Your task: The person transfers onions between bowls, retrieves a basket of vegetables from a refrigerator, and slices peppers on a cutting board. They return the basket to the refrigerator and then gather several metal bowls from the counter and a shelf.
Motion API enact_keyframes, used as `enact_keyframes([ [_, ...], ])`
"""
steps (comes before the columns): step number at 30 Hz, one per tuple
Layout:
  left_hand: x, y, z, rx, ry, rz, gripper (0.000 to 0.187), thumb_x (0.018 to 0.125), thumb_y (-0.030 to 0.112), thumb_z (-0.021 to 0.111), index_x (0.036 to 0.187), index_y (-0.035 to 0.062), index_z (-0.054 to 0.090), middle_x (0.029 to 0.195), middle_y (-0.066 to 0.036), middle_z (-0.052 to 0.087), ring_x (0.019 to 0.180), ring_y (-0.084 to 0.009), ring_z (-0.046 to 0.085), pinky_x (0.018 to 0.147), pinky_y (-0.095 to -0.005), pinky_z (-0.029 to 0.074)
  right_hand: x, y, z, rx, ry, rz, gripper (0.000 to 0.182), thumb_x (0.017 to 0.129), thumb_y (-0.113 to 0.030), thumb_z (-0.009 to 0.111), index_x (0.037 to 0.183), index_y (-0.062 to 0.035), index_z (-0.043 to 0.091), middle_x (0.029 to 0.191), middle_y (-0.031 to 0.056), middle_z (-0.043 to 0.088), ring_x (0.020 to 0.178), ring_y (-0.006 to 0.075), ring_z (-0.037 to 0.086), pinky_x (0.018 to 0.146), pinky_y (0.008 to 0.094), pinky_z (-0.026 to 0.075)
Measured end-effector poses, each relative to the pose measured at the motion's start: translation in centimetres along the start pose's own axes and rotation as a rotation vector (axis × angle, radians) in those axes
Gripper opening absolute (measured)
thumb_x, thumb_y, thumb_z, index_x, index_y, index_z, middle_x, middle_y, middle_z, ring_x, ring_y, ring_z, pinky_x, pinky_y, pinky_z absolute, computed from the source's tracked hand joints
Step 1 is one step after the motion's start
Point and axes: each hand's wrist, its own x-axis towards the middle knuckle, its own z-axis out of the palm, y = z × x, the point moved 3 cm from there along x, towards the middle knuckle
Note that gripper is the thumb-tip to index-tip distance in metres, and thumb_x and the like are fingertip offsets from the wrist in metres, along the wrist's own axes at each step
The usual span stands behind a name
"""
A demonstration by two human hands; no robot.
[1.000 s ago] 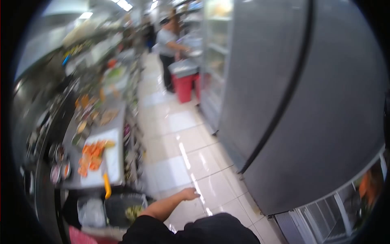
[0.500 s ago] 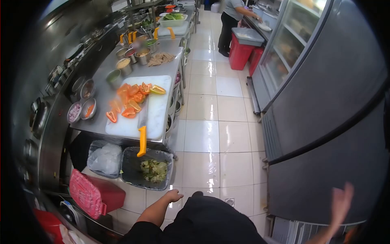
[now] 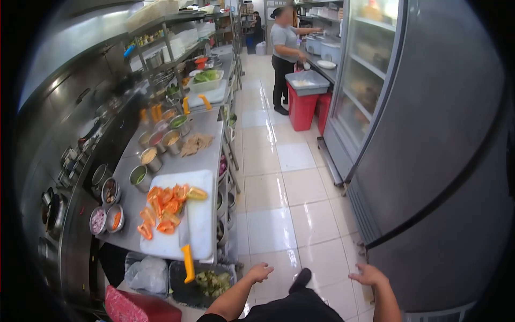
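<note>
My left hand (image 3: 260, 272) hangs over the tiled floor beside the scrap bin, its fingers loosely apart and nothing in them. My right hand (image 3: 370, 275) is held out near the grey cabinet (image 3: 429, 225), fingers spread, also holding nothing. To the left, orange pepper pieces (image 3: 170, 204) are heaped on a white cutting board (image 3: 198, 231). A knife with a yellow handle (image 3: 188, 264) lies on the board, its handle sticking out past the front edge. Below it stands a black bin (image 3: 185, 292) with green scraps (image 3: 213, 283) inside.
Metal pots (image 3: 173, 142) and bowls (image 3: 115, 219) sit on the steel counter (image 3: 126, 161). A lined bin (image 3: 147, 275) and a red bin (image 3: 139, 308) stand at lower left. Farther along the aisle (image 3: 268, 214), a person (image 3: 284, 51) stands beside a red bin with a grey tub (image 3: 307, 83).
My view has tilted up and the counter sits lower in it. My right hand has come inward from the far right. A foot now shows ahead, and the other person's upper body is in view.
</note>
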Motion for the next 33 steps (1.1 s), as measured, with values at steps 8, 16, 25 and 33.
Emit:
enact_keyframes([
  [8,10.6,0.4,-6.2,0.155,0.051,-0.355,0.056,0.092,0.046,0.061,0.123,-0.0001,0.063,0.095,-0.015,0.070,0.071,-0.0246,0.069,0.059,-0.0377,0.056,20.0,4.8,0.7,-0.036,-0.159,0.055,0.090,0.084,-0.067,0.064,0.140,0.0035,0.053,0.132,0.0250,0.062,0.124,0.0374,0.060,0.105,0.0403,0.047],
  [16,22.9,-3.9,-7.1,-0.518,0.285,-0.307,0.044,0.098,0.044,0.057,0.094,0.0017,0.069,0.074,-0.013,0.068,0.059,-0.0227,0.065,0.052,-0.0421,0.052,36.4,-10.2,-0.6,-0.290,-0.397,-0.329,0.076,0.090,-0.056,0.063,0.139,0.0012,0.053,0.137,0.0261,0.057,0.129,0.0396,0.053,0.111,0.0450,0.041],
  [25,33.1,0.7,-11.2,-1.065,0.287,-0.552,0.061,0.101,0.050,0.052,0.138,0.0023,0.044,0.123,-0.014,0.061,0.098,-0.0265,0.067,0.082,-0.0425,0.056,43.5,-9.2,2.2,0.045,-0.271,0.019,0.059,0.092,-0.040,0.068,0.130,0.0040,0.060,0.116,0.0226,0.070,0.105,0.0326,0.069,0.092,0.0398,0.054],
  [33,47.3,-4.2,-22.1,-1.553,0.636,-0.357,0.110,0.090,0.077,0.048,0.157,-0.0022,0.009,0.155,-0.025,0.034,0.135,-0.0392,0.047,0.110,-0.0501,0.042,41.3,10.4,10.9,-0.109,-0.417,0.353,0.050,0.091,-0.048,0.066,0.105,0.0003,0.071,0.080,0.0122,0.072,0.074,0.0248,0.069,0.074,0.0375,0.055],
])
